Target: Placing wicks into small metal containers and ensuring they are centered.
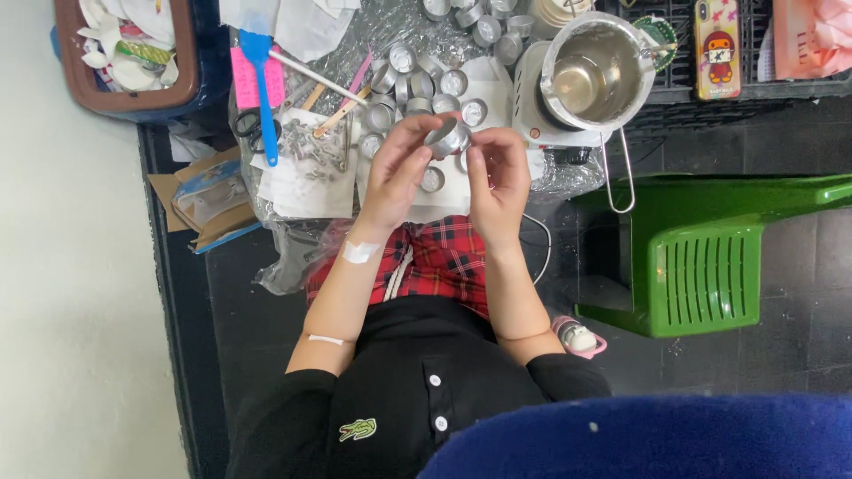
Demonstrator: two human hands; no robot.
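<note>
My left hand (395, 173) pinches a small metal cup (446, 137), tilted so I see inside, while my right hand (499, 177) curls closed beside it; more cups (417, 84) wait beyond on the bench (311, 191).

Metal pot (596, 71) right of small tin cups (417, 84)

A small round silver metal cup (446, 137) sits between bare fingers. Just below it lie red-and-black checked trousers (437, 257). To its left stands a bright blue plastic spatula (262, 89) beside pink paper (247, 84). Well right of it is a glossy green plastic stool (710, 257).
</note>
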